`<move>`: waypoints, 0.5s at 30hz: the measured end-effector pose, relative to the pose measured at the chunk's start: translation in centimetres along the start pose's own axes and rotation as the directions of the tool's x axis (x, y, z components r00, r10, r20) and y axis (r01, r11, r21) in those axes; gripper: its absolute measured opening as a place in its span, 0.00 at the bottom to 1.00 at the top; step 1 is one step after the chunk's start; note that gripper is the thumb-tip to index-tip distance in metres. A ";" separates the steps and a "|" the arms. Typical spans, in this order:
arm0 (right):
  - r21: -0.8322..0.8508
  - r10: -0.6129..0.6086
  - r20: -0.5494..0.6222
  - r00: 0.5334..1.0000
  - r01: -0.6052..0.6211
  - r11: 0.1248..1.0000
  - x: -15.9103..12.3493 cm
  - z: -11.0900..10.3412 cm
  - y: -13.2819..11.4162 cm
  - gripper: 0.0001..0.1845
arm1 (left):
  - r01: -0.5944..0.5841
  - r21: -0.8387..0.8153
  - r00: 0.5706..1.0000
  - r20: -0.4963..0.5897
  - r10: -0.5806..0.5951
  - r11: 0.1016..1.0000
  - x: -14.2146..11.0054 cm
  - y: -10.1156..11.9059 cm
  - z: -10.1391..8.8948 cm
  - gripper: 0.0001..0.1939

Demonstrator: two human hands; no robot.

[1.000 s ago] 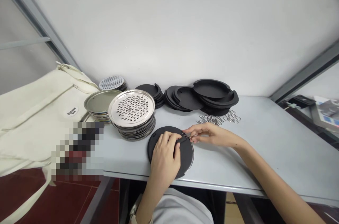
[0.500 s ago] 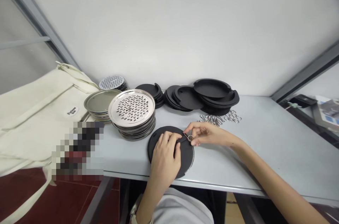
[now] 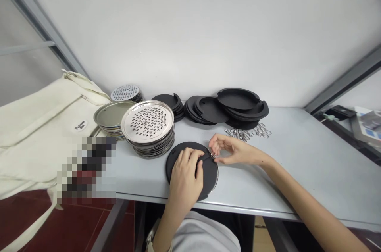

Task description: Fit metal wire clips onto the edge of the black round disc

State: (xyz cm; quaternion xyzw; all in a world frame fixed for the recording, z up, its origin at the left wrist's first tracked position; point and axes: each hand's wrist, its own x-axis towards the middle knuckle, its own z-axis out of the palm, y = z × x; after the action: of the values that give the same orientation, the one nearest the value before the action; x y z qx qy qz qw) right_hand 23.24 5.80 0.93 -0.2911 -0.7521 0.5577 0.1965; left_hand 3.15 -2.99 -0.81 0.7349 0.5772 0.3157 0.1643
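A round black disc (image 3: 210, 180) lies near the table's front edge, with a thin shiny rim showing at its lower right. My left hand (image 3: 186, 172) rests on top of it, fingers spread over the surface and thumb apart from the index finger. At the disc's upper right edge, my right hand (image 3: 224, 149) pinches a small metal clip with a ring (image 3: 213, 156). The clip sits at the end of a dark strip on the disc; whether it is hooked in cannot be made out. Behind the right hand lies a pile of metal clips and rings (image 3: 242, 134).
Stacked metal grater discs (image 3: 148, 122) stand left of the disc, beside a stack of plain metal discs (image 3: 114, 113) and smaller graters (image 3: 126, 93). Black round covers (image 3: 238, 99) are piled along the wall. A cream bag (image 3: 50, 125) leans at the left.
My right fingers have shifted around the clip, and its ring now lies closer in against the disc's edge. My left hand and the disc stay in place.
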 end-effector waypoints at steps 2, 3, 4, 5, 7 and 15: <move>0.004 -0.007 0.006 1.000 0.007 1.000 0.0 0.0 0.0 0.20 | 0.001 0.011 1.000 -0.003 -0.001 1.000 0.0 0.0 0.0 0.12; 0.003 -0.012 0.011 1.000 0.012 1.000 0.1 0.0 0.0 0.18 | 0.000 0.015 1.000 -0.005 0.000 1.000 -0.1 0.0 -0.1 0.12; -0.001 -0.016 0.017 1.000 0.016 1.000 0.1 0.0 0.1 0.17 | -0.003 0.017 1.000 -0.005 0.003 1.000 -0.1 0.0 -0.1 0.12; -0.004 -0.018 0.018 1.000 0.018 1.000 0.1 -0.1 0.1 0.16 | -0.006 0.016 1.000 -0.006 0.006 1.000 -0.2 0.0 -0.1 0.12; -0.010 -0.013 0.014 1.000 0.013 1.000 0.1 -0.1 0.3 0.15 | -0.012 0.008 1.000 -0.009 0.012 1.000 -0.2 0.0 0.0 0.12; -0.115 -0.002 -0.037 0.999 -0.002 0.993 0.1 -0.2 0.3 0.13 | -0.080 -0.283 0.965 -0.262 0.003 0.956 -0.8 0.5 -1.0 0.09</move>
State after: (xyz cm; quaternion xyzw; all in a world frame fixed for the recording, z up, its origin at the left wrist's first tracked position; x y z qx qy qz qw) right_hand 23.37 6.06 0.65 -0.3124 -0.7792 0.5078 0.1934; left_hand 2.78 -3.96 0.00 0.6673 0.5252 0.4938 0.1871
